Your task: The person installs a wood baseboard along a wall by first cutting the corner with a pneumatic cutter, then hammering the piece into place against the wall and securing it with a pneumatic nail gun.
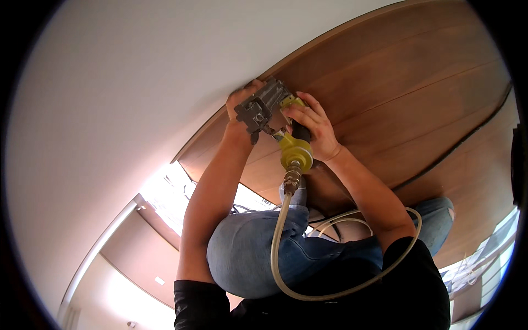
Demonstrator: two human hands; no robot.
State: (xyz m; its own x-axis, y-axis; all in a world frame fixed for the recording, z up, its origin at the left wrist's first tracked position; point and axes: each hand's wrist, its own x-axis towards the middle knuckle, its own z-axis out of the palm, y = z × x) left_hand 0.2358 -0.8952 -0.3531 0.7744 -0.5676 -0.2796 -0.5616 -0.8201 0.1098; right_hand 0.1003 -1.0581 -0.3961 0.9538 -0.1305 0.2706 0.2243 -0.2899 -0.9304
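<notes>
My right hand point(317, 124) is wrapped around the dark grip of a yellow and grey air nail gun point(296, 151). Its worn grey magazine and nose end point toward the foot of the wall. My left hand point(236, 104) is behind that grey part, at the brown edge strip point(330, 37) along the wall; most of its fingers are hidden, so I cannot tell how they are bent. A metal coupling point(292, 177) joins the gun's yellow end to a clear air hose point(276, 242), which loops across my lap.
A plain white wall point(121, 82) rises on the left, meeting the brown wood-plank panel point(418, 71). A black cable point(462, 140) runs across the planks on the right. My jeans-clad knee point(242, 253) is bent under my arms. Bright openings show at the lower left and right.
</notes>
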